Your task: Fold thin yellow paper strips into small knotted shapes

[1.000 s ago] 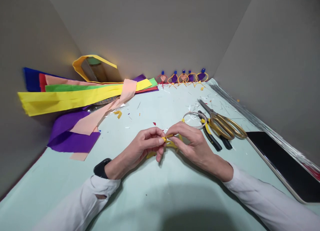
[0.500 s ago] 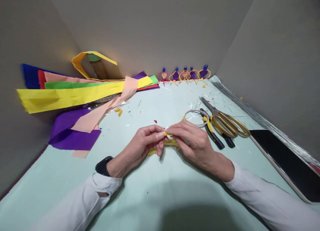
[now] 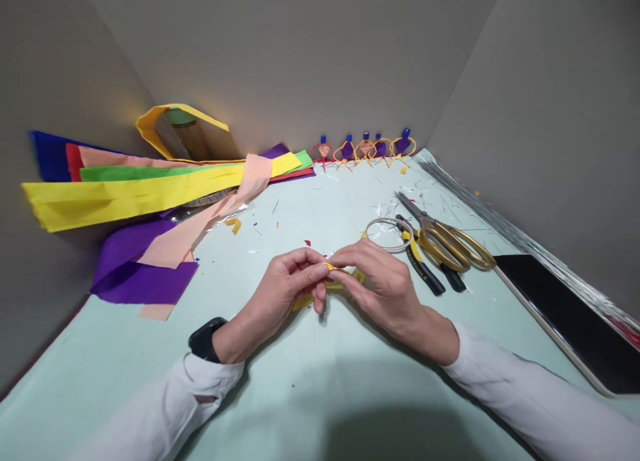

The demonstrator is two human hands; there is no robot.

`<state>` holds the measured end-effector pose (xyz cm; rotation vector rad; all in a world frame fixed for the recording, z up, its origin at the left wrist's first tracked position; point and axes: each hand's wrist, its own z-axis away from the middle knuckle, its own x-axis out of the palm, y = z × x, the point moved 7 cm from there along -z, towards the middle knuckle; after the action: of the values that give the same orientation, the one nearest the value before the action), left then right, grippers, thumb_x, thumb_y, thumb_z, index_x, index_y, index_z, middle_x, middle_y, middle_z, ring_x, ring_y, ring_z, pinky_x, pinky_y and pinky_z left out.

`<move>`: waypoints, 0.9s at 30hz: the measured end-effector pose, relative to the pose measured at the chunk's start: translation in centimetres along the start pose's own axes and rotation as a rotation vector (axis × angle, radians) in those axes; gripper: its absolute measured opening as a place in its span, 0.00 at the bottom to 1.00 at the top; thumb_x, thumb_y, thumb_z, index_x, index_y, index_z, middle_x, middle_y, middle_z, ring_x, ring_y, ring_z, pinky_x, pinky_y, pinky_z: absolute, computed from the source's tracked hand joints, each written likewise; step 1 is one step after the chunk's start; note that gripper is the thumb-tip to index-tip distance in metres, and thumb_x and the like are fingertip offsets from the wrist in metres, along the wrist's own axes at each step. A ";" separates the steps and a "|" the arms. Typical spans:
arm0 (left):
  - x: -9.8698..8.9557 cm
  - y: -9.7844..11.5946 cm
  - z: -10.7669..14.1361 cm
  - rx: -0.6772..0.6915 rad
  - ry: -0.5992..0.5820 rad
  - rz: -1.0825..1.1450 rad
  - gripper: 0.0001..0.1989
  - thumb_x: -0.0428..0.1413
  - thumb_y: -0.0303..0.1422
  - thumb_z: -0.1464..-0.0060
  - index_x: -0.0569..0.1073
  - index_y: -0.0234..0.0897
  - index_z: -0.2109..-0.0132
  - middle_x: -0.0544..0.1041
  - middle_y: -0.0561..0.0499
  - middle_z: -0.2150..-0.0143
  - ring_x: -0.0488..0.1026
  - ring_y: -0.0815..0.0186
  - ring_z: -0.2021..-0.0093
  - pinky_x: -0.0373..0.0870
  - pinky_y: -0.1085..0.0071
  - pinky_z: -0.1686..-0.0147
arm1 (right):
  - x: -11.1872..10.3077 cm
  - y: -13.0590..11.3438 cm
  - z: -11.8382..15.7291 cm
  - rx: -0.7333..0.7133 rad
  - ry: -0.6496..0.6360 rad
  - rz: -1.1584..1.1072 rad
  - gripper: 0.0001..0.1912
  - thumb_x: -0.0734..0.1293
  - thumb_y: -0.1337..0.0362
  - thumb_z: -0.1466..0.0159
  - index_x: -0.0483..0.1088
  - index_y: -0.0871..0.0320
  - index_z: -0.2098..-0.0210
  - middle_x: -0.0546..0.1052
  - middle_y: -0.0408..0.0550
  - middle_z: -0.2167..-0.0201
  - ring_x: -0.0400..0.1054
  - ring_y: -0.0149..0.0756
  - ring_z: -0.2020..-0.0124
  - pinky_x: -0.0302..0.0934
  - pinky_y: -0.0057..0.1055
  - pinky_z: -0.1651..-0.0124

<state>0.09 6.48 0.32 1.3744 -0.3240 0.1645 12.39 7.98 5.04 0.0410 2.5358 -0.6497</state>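
Note:
At mid-table, my left hand [image 3: 293,280] and my right hand [image 3: 383,278] meet fingertip to fingertip. Both pinch a thin twisted yellow strip [image 3: 329,266], which looks like paper or cloth. A wider yellow piece [image 3: 303,302] shows beneath the fingers, partly covered by them. Just beyond my right hand lies a silvery wire ring [image 3: 390,235]. Beside it are black-and-yellow pliers [image 3: 425,271] and scissors with brass-coloured handles [image 3: 443,244].
Coloured strips [image 3: 125,198] are piled at the left above a folded purple piece [image 3: 145,278]. Several small figures with looped arms [image 3: 350,149] lean along the back wall. A phone [image 3: 570,321] and a bundle of thin wires [image 3: 480,211] lie at the right. Scraps dot the table.
My right fingers have shifted slightly along the yellow strip, and the pinch stays closed. The whole view has moved a little, so things appear slightly further left.

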 end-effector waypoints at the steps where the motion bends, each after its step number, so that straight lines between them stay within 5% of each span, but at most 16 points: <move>1: 0.1 0.0 0.0 0.002 -0.005 -0.001 0.09 0.62 0.34 0.46 0.73 0.32 0.66 0.73 0.54 0.80 0.69 0.72 0.82 0.67 0.74 0.77 | -0.1 0.0 0.0 0.004 0.007 0.017 0.03 0.66 0.68 0.34 0.72 0.56 0.63 0.79 0.49 0.68 0.71 0.37 0.66 0.64 0.35 0.61; 12: 0.1 -0.1 0.2 0.000 -0.007 0.040 0.09 0.61 0.34 0.45 0.72 0.32 0.67 0.73 0.53 0.79 0.70 0.72 0.81 0.68 0.75 0.76 | -0.4 0.0 -0.3 0.040 0.026 0.077 0.06 0.67 0.69 0.35 0.73 0.57 0.69 0.80 0.47 0.72 0.71 0.36 0.70 0.62 0.34 0.64; 27: -0.4 0.0 -0.1 0.051 0.060 -0.061 0.11 0.63 0.34 0.49 0.71 0.33 0.70 0.73 0.55 0.82 0.68 0.73 0.84 0.66 0.77 0.81 | 0.6 3.0 0.2 0.627 -0.044 -0.451 0.05 0.68 0.68 0.40 0.78 0.57 0.71 0.80 0.42 0.74 0.72 0.32 0.72 0.66 0.28 0.65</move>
<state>-0.33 6.60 0.21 1.4250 -0.2286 0.1643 12.42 10.46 3.27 -0.3288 2.2084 -1.5776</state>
